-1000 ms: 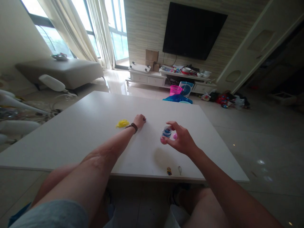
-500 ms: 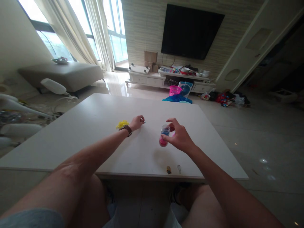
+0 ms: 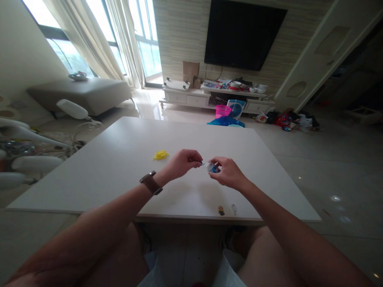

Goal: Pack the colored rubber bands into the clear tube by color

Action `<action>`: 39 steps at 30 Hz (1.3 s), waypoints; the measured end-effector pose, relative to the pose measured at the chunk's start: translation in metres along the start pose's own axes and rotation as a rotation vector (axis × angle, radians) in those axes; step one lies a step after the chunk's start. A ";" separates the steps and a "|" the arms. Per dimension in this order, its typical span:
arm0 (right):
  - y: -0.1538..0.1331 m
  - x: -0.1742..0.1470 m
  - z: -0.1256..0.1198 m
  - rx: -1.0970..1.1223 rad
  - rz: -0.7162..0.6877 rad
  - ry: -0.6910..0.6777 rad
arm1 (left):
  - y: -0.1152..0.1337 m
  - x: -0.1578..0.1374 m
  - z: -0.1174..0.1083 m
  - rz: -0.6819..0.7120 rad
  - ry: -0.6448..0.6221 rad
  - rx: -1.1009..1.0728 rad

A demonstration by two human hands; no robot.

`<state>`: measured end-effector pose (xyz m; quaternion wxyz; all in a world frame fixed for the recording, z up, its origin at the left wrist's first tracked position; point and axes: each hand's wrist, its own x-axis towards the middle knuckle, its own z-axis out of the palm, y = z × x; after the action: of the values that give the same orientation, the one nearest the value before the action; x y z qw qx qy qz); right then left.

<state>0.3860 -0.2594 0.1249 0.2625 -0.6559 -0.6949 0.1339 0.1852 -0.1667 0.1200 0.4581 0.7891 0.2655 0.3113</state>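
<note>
My right hand (image 3: 229,172) is closed around a small clear jar (image 3: 211,166) with blue and some pink contents, tilted so its mouth points left. My left hand (image 3: 188,161), with a watch on the wrist, pinches a tiny bluish piece right at the jar's mouth; its kind is too small to tell. Left of that hand a clump of yellow strips (image 3: 160,155) lies on the white table (image 3: 128,159). Near the table's front edge lie a small Minion figure (image 3: 221,210) and a small clear piece (image 3: 234,209).
Beyond the table's far edge are a blue plastic sheet (image 3: 226,121) and a pink basket (image 3: 223,112). White chairs (image 3: 38,164) stand to the left. A low cabinet (image 3: 185,99) runs under a wall television (image 3: 243,34).
My left hand has moved right from beside the yellow clump to the jar's mouth. The jar, upright before, is now tipped toward the left hand.
</note>
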 end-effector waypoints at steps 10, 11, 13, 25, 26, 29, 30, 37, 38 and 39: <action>-0.021 -0.002 0.014 -0.155 -0.132 -0.024 | -0.003 -0.015 -0.001 0.065 -0.053 0.191; -0.023 -0.002 0.014 -0.159 -0.135 -0.021 | -0.002 -0.016 -0.001 0.071 -0.050 0.206; -0.024 -0.001 0.014 -0.156 -0.122 -0.019 | 0.000 -0.017 -0.002 0.092 -0.045 0.228; -0.026 -0.001 0.015 -0.133 -0.086 -0.046 | 0.001 -0.019 -0.002 0.097 0.031 0.197; -0.026 -0.002 0.016 -0.129 -0.092 -0.048 | 0.000 -0.019 -0.002 0.086 0.035 0.181; -0.028 -0.003 0.016 -0.126 -0.108 -0.058 | -0.001 -0.019 -0.001 0.073 0.026 0.131; -0.029 -0.004 0.016 -0.133 -0.111 -0.058 | -0.001 -0.019 -0.001 0.077 0.023 0.121; -0.031 -0.003 0.013 -0.153 -0.092 -0.056 | 0.002 -0.022 0.000 0.169 0.026 0.187; -0.031 -0.003 0.013 -0.147 -0.089 -0.058 | 0.002 -0.022 0.001 0.184 0.028 0.201; -0.030 -0.003 0.013 -0.143 -0.086 -0.059 | 0.003 -0.022 0.001 0.198 0.027 0.207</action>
<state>0.3534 -0.2635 0.1296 0.1999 -0.6383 -0.7377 0.0921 0.1717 -0.1836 0.1166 0.3375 0.8502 0.2235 0.3365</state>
